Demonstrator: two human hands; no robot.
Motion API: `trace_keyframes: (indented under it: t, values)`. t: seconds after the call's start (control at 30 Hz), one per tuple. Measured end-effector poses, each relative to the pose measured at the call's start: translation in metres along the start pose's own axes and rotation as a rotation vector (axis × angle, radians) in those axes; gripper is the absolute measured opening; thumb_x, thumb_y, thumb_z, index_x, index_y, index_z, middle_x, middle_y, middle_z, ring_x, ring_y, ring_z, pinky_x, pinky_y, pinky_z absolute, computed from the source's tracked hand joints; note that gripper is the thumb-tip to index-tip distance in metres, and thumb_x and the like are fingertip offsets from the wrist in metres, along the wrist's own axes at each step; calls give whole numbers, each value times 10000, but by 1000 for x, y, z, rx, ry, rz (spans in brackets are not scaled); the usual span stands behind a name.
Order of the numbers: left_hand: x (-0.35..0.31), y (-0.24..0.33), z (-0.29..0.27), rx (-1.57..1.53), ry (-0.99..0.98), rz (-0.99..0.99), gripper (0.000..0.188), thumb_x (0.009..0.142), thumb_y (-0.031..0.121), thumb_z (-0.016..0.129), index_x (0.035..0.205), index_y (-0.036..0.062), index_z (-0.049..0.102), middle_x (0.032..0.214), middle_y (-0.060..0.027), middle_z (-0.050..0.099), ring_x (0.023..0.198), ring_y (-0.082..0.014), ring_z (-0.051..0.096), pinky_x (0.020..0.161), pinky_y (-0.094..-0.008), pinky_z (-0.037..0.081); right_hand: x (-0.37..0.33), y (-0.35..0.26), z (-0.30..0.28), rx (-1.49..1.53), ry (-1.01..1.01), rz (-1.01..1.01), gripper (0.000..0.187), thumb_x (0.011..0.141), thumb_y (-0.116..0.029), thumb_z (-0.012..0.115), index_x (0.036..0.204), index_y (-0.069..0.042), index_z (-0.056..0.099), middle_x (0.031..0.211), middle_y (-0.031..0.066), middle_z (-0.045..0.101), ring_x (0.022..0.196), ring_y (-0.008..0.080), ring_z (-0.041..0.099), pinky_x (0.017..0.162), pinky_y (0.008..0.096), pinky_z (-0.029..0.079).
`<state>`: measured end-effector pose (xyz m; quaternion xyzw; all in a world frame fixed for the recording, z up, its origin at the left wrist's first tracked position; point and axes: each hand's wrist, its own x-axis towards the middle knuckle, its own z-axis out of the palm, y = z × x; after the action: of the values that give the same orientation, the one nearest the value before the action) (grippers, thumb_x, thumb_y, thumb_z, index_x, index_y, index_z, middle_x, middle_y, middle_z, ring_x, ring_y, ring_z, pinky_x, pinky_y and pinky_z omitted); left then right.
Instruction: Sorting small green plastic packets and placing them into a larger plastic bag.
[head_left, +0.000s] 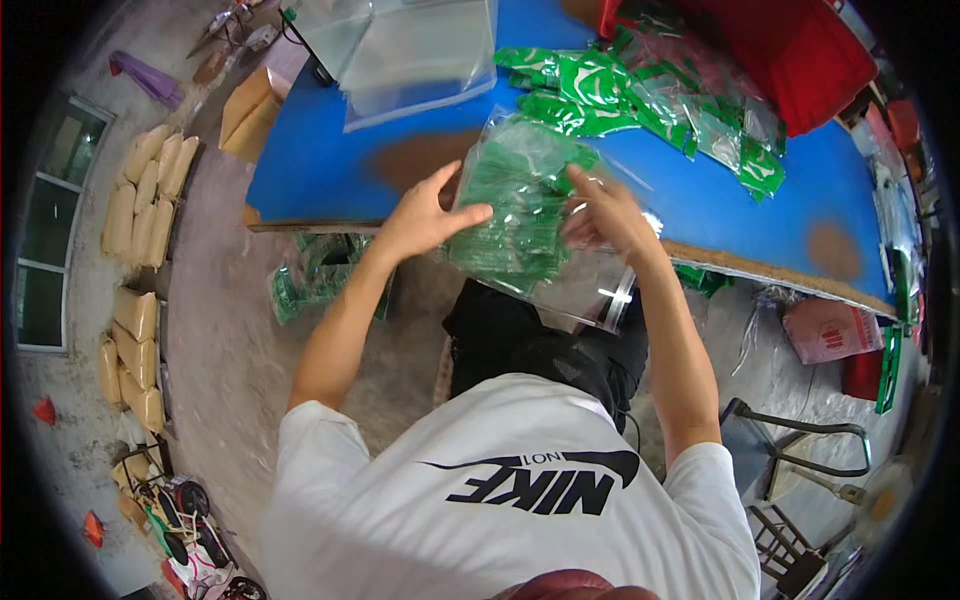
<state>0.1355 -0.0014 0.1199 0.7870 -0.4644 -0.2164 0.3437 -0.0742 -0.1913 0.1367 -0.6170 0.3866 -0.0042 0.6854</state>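
Note:
A clear plastic bag (592, 290) packed with a stack of flat green packets (515, 205) lies tilted at the near edge of the blue table, partly over my lap. My left hand (425, 215) is at its left side, thumb stretched over the plastic and index finger pointing away, thumb and finger spread. Over the bag's right side is my right hand (612, 218), its fingers apart and slightly blurred by motion. Beyond the bag, a loose heap of green and clear packets (650, 100) spreads across the table.
A stack of clear plastic bags (415, 70) lies at the table's far left. A red container (800, 60) stands at the far right of the blue table (330, 165). More green packets (300, 290) sit below the table's left. Filled tan sacks (150, 195) line the left wall.

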Motion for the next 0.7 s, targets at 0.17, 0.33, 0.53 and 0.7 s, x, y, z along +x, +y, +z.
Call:
trace_keyframes:
  t: [0.17,0.33,0.53,0.7]
  values:
    - [39,-6,4,-447,-222,33,1073,788,303,828,1541,-90,172,1562,-251,314,1431,-304,354,1156,-378,301,55,36,1,-426,477,-599,504,927,-444,610,795,36,693,714,246,642,695,382,657,683,457,488]
    - [51,8,15,-687,-379,81,1109,795,211,798,1556,-83,46,1626,-226,173,1502,-287,200,1207,-367,184,72,32,-13,-339,513,-543,510,939,-436,596,768,36,682,756,274,646,733,460,621,700,486,483]
    - [40,-10,14,-607,-220,56,1129,782,201,817,1551,-91,44,1629,-210,164,1517,-277,161,1220,-366,148,61,38,-28,-562,624,-462,589,1002,-448,486,778,64,673,815,315,652,812,514,625,758,554,488]
    - [15,0,19,-656,-212,74,1023,807,161,803,1548,-83,142,1585,-189,280,1464,-266,288,1196,-368,222,36,67,11,-1264,280,-865,436,1011,-290,453,783,21,659,737,217,674,678,324,698,574,427,556]
